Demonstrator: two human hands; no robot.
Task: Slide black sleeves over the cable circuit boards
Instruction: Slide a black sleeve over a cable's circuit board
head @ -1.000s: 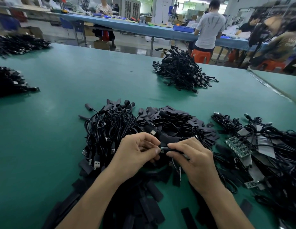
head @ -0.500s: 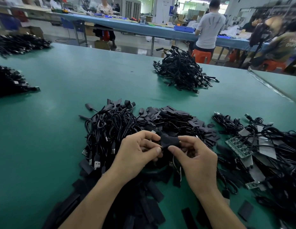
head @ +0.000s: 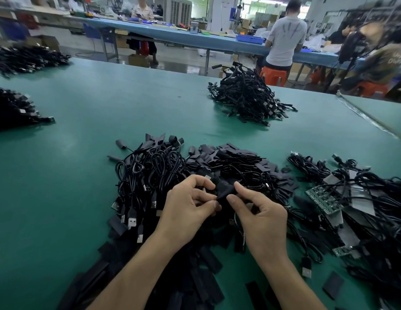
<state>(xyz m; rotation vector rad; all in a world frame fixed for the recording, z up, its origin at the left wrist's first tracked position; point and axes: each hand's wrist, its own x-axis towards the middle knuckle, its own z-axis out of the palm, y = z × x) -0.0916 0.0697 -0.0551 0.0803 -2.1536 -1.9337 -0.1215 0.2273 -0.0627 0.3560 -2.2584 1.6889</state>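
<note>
Both my hands meet over the middle of the green table mat (head: 83, 153). My left hand (head: 190, 211) pinches one end of a black sleeve (head: 224, 189) between thumb and curled fingers. My right hand (head: 260, 218) pinches the other end between thumb and forefinger, its remaining fingers loosely bent. The sleeve is soft, matte and flat, a little crumpled. Its long axis runs crosswise from one hand to the other (I cannot tell which end is open, or whether a board sits inside).

Just behind it lies a heap of flat black sleeves (head: 235, 157), beside a tangle of glossy black cables (head: 150, 171) with metal USB plugs (head: 132, 220). To my right, green circuit boards (head: 322, 199) with rows of small parts lie among more cables. Lettering on a brown shirt (head: 387, 59) at far right is too blurred to read.
</note>
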